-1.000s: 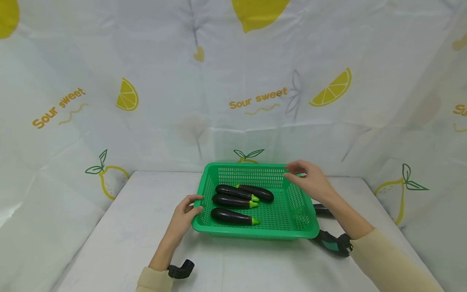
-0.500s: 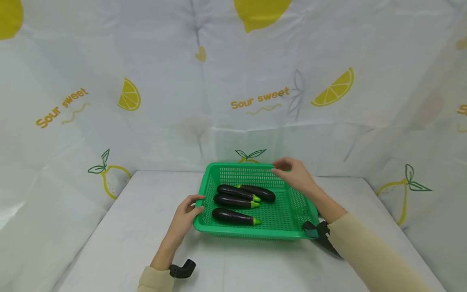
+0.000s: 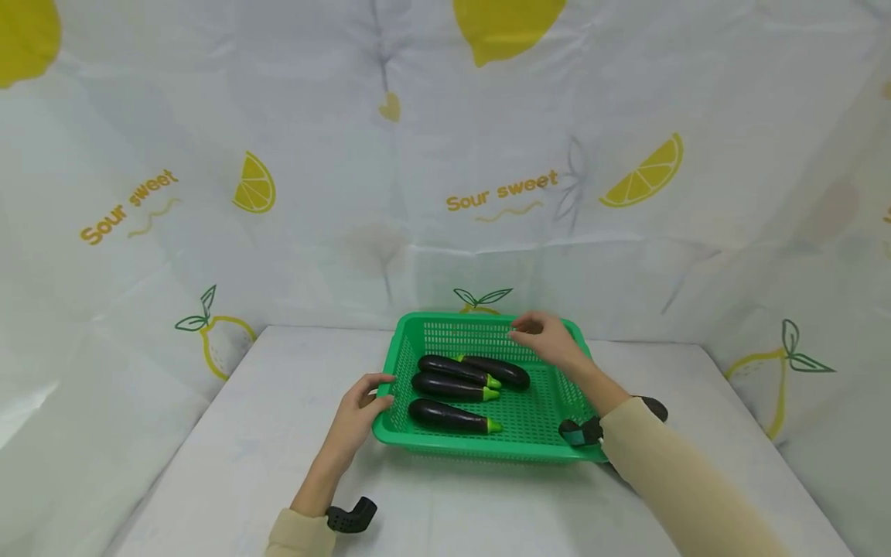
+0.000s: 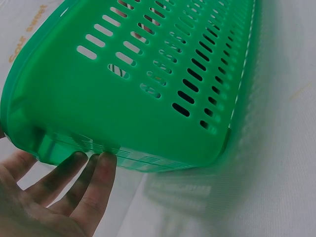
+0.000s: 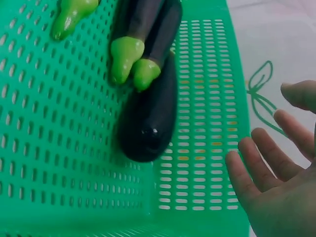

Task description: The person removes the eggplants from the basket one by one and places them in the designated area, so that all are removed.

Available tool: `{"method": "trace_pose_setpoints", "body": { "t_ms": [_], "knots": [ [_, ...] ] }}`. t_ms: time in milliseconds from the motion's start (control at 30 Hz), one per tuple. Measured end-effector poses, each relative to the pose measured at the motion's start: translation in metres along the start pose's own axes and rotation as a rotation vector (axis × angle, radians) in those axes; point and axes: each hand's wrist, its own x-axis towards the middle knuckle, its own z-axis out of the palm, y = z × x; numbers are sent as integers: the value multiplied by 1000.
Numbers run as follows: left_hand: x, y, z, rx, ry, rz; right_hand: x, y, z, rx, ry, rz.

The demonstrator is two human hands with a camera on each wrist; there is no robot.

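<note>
A green perforated plastic basket (image 3: 487,447) stands on the white-covered table. Several dark purple eggplants (image 3: 448,416) with green stem ends lie inside, mostly toward its left. My left hand (image 3: 357,414) holds the basket's left rim; in the left wrist view its fingertips (image 4: 106,160) press against the outside wall. Above the back right part of the basket, my right hand (image 3: 550,339) holds nothing. Its fingers (image 5: 252,153) are spread and slightly bent in the right wrist view, near the basket's back rim and apart from the nearest eggplant (image 5: 148,126).
Right of the basket, a dark eggplant-like end (image 3: 656,408) shows behind the right sleeve (image 3: 661,456); the sleeve hides most of that side. A lemon-printed white sheet (image 3: 418,232) hangs behind the table. Each wrist wears a black camera mount (image 3: 353,515).
My right hand has moved left from the basket's right rim to over its back right part. The left hand stays on the left rim. The view has shifted slightly.
</note>
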Motion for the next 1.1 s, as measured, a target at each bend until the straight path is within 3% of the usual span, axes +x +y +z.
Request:
{"method": "trace_pose_setpoints", "body": {
  "t_ms": [533,1100],
  "knots": [
    [-1,2,1,-16,2,3,15,18,16,-28,-117,99],
    [1,-2,0,-15,5,8,19,32,32,-154,-243,110]
  ]
}}
